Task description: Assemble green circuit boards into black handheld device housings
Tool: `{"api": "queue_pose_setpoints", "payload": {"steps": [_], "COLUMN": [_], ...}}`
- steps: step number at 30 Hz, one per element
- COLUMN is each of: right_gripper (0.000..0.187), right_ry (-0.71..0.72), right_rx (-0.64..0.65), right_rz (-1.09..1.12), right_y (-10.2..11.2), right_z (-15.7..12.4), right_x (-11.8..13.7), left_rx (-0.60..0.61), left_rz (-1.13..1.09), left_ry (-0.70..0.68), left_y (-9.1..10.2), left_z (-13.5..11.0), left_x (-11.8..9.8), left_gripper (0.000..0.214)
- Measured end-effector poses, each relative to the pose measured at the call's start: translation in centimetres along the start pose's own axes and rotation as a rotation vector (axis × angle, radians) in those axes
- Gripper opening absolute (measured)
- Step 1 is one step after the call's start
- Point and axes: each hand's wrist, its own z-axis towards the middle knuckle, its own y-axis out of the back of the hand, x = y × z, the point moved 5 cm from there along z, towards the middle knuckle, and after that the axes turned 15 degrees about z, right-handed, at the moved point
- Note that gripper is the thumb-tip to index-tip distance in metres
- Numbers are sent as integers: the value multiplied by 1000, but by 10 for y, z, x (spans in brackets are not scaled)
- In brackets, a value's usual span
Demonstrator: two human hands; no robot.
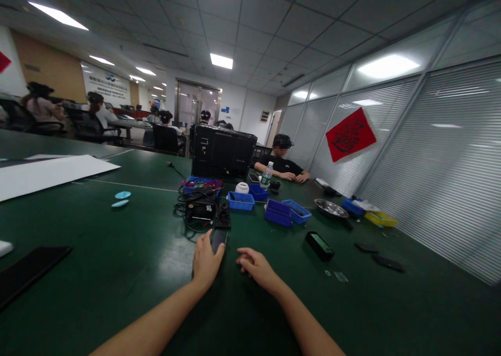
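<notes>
My left hand [206, 261] lies on the green table with its thumb and fingers around a dark, flat, phone-like object [219, 240]. The far end of that object reaches toward a black device [223, 216], and its lower part is hidden by the hand. A short gap to the right, my right hand [255, 268] hovers low over the table or rests on it; I cannot tell which. Its fingers are loosely bent and slightly apart, with nothing visible in them. Beyond my hands lies a black box with tangled cables [200, 211].
Blue bins [240, 201], a baseball [242, 188], a water bottle [266, 176] and a monitor [224, 152] stand farther back. On the right are a black-and-green box [320, 245], a metal pan [331, 209] and a yellow tray [380, 219]. A person [282, 163] sits across the table.
</notes>
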Motion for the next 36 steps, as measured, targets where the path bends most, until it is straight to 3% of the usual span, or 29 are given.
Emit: {"api": "queue_pose_setpoints", "payload": {"steps": [9, 15, 24, 28, 36], "right_gripper": [35, 33, 35, 34, 32], "right_ry": [-6, -10, 20, 25, 17], "right_rx": [6, 8, 3, -11, -5], "right_rz": [-8, -16, 15, 26, 5], "right_y": [-1, -1, 1, 2, 2], "right_z": [-2, -2, 2, 3, 2], "right_x": [3, 5, -3, -5, -4], "left_rx": [3, 12, 84, 113, -11], "left_rz": [61, 40, -283, -195, -47], "left_ry": [-77, -73, 38, -29, -120], "left_y": [-1, 1, -12, -13, -1], "left_z": [-4, -3, 4, -1, -2], "left_x": [-4, -3, 9, 3, -3], "left_gripper": [74, 68, 53, 49, 50]}}
